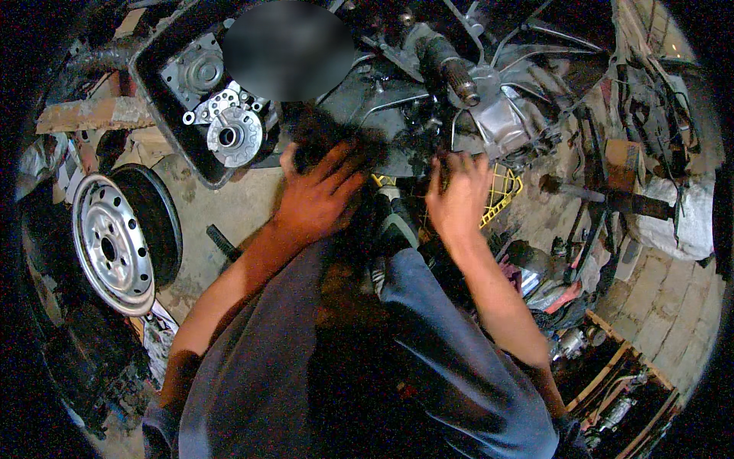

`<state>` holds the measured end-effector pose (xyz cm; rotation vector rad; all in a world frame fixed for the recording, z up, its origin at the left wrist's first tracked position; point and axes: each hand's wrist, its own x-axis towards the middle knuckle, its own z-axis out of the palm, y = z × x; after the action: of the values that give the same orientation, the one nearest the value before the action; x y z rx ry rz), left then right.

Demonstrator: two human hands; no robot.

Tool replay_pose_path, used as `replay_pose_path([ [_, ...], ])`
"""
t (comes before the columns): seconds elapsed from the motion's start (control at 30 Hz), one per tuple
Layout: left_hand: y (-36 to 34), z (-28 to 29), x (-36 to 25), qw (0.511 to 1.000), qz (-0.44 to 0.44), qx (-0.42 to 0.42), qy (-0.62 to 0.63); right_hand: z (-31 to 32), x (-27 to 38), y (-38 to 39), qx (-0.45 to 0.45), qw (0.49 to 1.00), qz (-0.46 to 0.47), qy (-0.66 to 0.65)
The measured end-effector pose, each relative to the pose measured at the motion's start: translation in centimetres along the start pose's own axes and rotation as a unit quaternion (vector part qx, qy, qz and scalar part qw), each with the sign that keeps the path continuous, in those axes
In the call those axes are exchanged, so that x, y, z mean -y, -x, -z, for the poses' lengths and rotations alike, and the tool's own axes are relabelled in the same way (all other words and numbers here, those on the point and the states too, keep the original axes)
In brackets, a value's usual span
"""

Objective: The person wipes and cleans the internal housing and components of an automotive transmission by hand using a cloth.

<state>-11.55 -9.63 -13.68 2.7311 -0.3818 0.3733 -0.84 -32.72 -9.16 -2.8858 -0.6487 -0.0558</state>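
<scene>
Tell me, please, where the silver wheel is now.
In the head view, the silver wheel is at the left side, below the black tray and left of the left hand.

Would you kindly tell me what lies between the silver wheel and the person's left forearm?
In the head view, a short dark bar lies on the floor between the wheel and the left forearm.

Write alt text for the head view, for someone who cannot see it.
A person's left hand and right hand are at dark machinery. Left in the picture, a black tray holds metal parts above a silver wheel rim.
</scene>
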Motion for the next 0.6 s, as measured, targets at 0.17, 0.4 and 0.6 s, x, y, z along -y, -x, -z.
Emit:
replay_pose_path([
  [0.17,0.4,-0.2,0.2,1.000,-0.005,-0.009,-0.020,0.4,2.9,0.3,-0.016,0.997,0.008,-0.073],
  [0.4,0.7,-0.6,0.2,0.999,0.012,0.049,0.009,-0.2,2.5,1.3,-0.042,0.997,0.008,-0.059],
  [0.6,0.1,0.8,-0.3,0.999,0.019,0.047,-0.001,-0.2,0.9,0.9,-0.073,0.995,-0.031,-0.053],
])
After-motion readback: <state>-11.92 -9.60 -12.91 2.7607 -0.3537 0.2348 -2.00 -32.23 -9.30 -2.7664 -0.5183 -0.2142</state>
